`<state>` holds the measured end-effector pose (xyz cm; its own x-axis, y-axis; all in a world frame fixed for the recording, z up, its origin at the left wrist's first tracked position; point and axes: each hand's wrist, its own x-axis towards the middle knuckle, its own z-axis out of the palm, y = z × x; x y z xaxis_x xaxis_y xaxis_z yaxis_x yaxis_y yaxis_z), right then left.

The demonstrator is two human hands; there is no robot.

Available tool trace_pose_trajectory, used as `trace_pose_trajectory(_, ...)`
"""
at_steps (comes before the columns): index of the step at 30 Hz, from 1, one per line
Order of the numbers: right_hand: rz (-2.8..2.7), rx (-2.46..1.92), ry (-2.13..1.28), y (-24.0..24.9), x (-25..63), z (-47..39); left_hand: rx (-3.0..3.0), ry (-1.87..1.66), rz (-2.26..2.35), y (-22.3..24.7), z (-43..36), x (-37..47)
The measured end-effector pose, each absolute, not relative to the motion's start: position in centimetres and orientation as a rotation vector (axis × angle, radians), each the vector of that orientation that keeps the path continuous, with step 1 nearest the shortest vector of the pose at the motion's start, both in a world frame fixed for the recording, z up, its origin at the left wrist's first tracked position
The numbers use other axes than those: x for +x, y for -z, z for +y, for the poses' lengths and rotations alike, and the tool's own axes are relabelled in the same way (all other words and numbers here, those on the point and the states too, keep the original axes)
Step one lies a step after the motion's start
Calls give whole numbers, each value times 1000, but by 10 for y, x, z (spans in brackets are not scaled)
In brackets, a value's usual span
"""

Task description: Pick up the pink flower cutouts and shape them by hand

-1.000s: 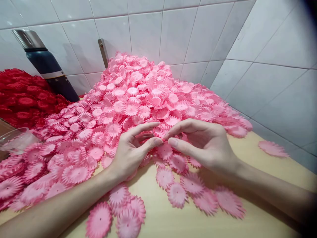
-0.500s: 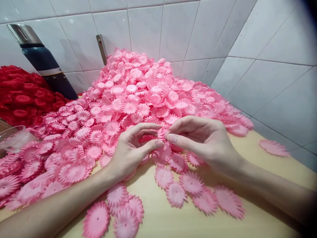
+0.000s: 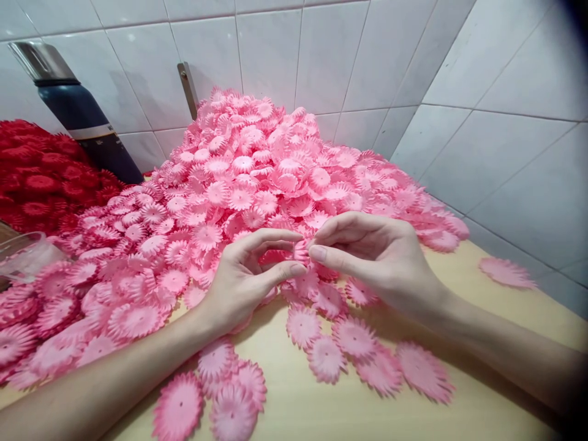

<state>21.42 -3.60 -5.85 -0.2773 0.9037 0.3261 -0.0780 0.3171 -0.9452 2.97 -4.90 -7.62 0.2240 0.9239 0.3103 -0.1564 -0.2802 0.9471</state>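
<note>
Fingers (image 3: 296,268) of left hand (image 3: 248,275) and right hand (image 3: 381,260) closed on pink disc (image 3: 301,250), long axis near-upright, facing unclear.

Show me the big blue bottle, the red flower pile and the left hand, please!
Bottle (image 3: 85,113): head view, on its dark blue body.
Red flower pile (image 3: 39,182): head view, on its front middle.
Left hand (image 3: 234,282): head view, on the back near the thumb.

A single head-worn view, forward and down over both hands, close above the table (image 3: 294,392).
</note>
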Motion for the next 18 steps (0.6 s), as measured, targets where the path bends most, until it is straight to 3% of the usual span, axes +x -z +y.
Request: trace_pose_trajectory(18,-1532,-825,-1164,58,214,-37,1445,-1287,811,75,-50,31)
